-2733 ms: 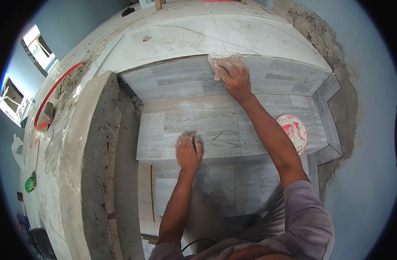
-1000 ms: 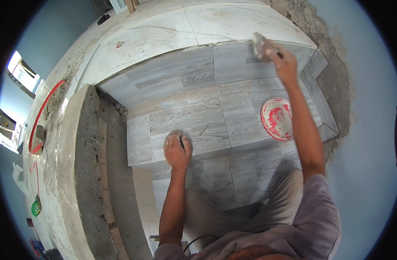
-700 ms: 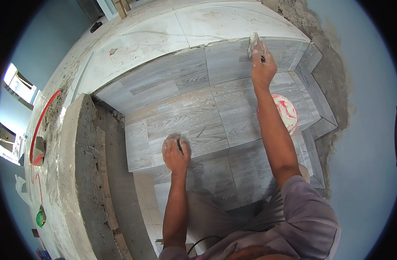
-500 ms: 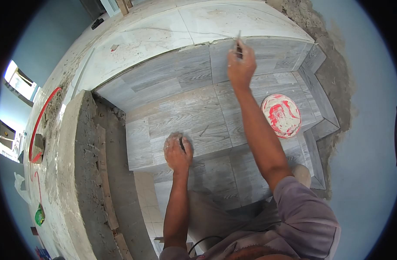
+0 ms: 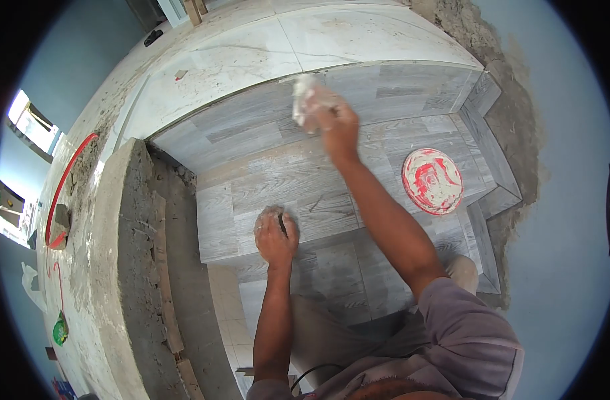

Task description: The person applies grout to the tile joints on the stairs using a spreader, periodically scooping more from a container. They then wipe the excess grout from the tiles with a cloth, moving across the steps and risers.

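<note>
My right hand (image 5: 331, 123) is closed and smeared by motion in front of the grey wood-look riser. At its fingertips is a blurred scraper (image 5: 304, 100) with white paste on it, close to the vertical joint. Lower left, my left hand (image 5: 275, 237) rests on the grey tiled tread (image 5: 318, 173) near its front edge. Its fingers are curled down, with a dark strip between thumb and forefinger; I cannot tell what it holds. To the right of my right forearm, a round red lid (image 5: 433, 181) coated with white paste lies on the tread.
White marble-look tiles (image 5: 231, 60) cover the landing above the riser (image 5: 398, 87). At left stands a rough concrete edge (image 5: 128, 267) beside a gap. Grey skirting tiles (image 5: 491, 143) step down along the blue wall (image 5: 565, 200). A red strap (image 5: 68, 173) lies far left.
My right hand has moved left and slightly down from the top of the riser, and the scraper has turned from edge-on to a broad white blur. My left hand stays nearly in place.
</note>
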The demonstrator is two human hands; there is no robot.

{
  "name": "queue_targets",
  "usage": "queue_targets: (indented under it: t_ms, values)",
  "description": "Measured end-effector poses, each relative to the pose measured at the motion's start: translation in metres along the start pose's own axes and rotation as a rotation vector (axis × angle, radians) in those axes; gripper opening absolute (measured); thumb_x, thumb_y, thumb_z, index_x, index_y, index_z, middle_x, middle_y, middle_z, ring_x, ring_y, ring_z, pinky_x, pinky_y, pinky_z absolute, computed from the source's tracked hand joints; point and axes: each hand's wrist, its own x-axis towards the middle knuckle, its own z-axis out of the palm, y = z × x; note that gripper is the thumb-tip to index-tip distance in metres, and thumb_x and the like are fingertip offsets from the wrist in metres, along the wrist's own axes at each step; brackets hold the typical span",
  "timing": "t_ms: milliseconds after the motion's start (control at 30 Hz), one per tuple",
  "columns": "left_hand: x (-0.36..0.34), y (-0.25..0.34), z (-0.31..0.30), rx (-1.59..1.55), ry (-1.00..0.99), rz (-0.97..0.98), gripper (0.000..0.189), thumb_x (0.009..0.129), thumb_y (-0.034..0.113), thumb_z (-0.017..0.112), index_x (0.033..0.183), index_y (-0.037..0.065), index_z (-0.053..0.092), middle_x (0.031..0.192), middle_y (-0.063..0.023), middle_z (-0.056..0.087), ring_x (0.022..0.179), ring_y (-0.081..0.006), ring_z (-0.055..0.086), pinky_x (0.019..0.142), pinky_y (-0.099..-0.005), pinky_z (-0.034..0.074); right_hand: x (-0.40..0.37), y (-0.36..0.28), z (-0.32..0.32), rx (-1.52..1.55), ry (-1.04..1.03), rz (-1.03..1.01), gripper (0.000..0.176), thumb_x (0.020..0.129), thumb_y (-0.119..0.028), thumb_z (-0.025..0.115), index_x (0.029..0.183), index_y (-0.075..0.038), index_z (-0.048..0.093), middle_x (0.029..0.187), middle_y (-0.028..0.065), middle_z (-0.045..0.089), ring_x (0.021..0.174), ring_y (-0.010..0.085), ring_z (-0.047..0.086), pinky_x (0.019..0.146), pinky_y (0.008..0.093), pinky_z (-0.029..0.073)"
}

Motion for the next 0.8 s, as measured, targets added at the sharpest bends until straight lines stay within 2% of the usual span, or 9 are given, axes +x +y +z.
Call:
queue_targets:
  t_ms: [33,133,200,233,300,333,400,500,800]
  values:
    - [0.0,0.0,0.0,0.002,0.009,0.008,0.019,0.09,0.018,0.058,0.098,0.002,0.066,0.107,-0.016,0.067,0.099,-0.0374,0.061,0.087,-0.0457,0.047,0.001,-0.001,-0.011,0.167,0.078,-0.008,0.03,0.084,-0.01,0.06,0.112,0.002,0.065,0.099,0.0113,0.068,0.085,0.0118,0.065,0.075,0.0275,0.053]
    - [-0.002,0.002,-0.003,-0.017,-0.084,-0.088,0.024,0.089,0.021,0.059,0.1,0.002,0.067,0.109,-0.0169,0.067,0.103,-0.0403,0.06,0.092,-0.0474,0.046,0.02,0.001,-0.048,0.392,0.082,0.061,0.029,0.085,-0.008,0.061,0.111,0.002,0.065,0.1,0.0106,0.068,0.083,0.0115,0.065,0.073,0.0255,0.052]
    - [-0.002,0.001,-0.002,-0.021,-0.068,-0.086,0.023,0.089,0.021,0.059,0.1,0.002,0.067,0.109,-0.0166,0.066,0.103,-0.0404,0.06,0.093,-0.0475,0.046,0.026,-0.004,-0.061,0.423,0.011,0.07,0.031,0.091,-0.004,0.059,0.119,0.006,0.061,0.114,0.0124,0.065,0.103,0.0189,0.063,0.09,0.0351,0.052]
    - [-0.002,0.001,-0.001,-0.035,-0.054,-0.073,0.023,0.088,0.021,0.059,0.1,0.002,0.067,0.109,-0.0163,0.066,0.104,-0.0404,0.06,0.093,-0.0477,0.045,0.026,-0.007,-0.059,0.424,0.002,0.072,0.031,0.091,-0.004,0.059,0.119,0.006,0.061,0.114,0.0124,0.065,0.103,0.0189,0.063,0.09,0.0351,0.052]
    - [-0.003,0.001,-0.001,-0.03,-0.051,-0.077,0.023,0.088,0.021,0.059,0.1,0.002,0.066,0.109,-0.0162,0.066,0.104,-0.0405,0.06,0.093,-0.0478,0.046,0.024,-0.015,-0.058,0.007,0.105,-0.039,0.03,0.092,-0.004,0.06,0.121,0.001,0.063,0.115,0.0123,0.066,0.106,0.0228,0.063,0.095,0.0355,0.049]
    - [-0.002,0.001,0.0,-0.026,-0.053,-0.073,0.023,0.088,0.021,0.059,0.1,0.003,0.066,0.109,-0.0161,0.066,0.103,-0.0405,0.06,0.092,-0.0479,0.046,0.026,-0.01,-0.058,0.008,0.104,-0.039,0.03,0.092,-0.004,0.06,0.121,0.001,0.063,0.115,0.0123,0.066,0.106,0.0228,0.063,0.095,0.0355,0.049]
    - [-0.002,0.001,0.0,-0.018,-0.049,-0.076,0.023,0.088,0.021,0.059,0.1,0.003,0.066,0.109,-0.0162,0.066,0.104,-0.0405,0.06,0.092,-0.0479,0.046,0.034,0.003,-0.054,-0.651,0.014,-0.942,0.033,0.089,-0.002,0.063,0.121,-0.007,0.065,0.117,0.0108,0.065,0.107,0.0272,0.062,0.098,0.0388,0.046]
    - [-0.003,0.001,-0.002,-0.032,-0.059,-0.086,0.022,0.088,0.02,0.059,0.1,0.002,0.066,0.11,-0.0163,0.066,0.104,-0.0406,0.06,0.093,-0.048,0.045,0.045,0.017,-0.045,-0.793,-0.025,-1.179,0.039,0.08,-0.005,0.069,0.118,-0.016,0.069,0.118,0.003,0.065,0.111,0.0274,0.058,0.098,0.0434,0.044]
    - [-0.003,0.001,-0.002,-0.045,-0.056,-0.073,0.02,0.087,0.018,0.06,0.098,0.003,0.065,0.11,-0.016,0.066,0.103,-0.0397,0.06,0.093,-0.0478,0.045,0.052,0.041,-0.046,-1.07,-0.045,-1.178,0.036,0.08,-0.009,0.068,0.115,-0.016,0.069,0.117,0.0001,0.065,0.113,0.0234,0.058,0.104,0.0456,0.039]
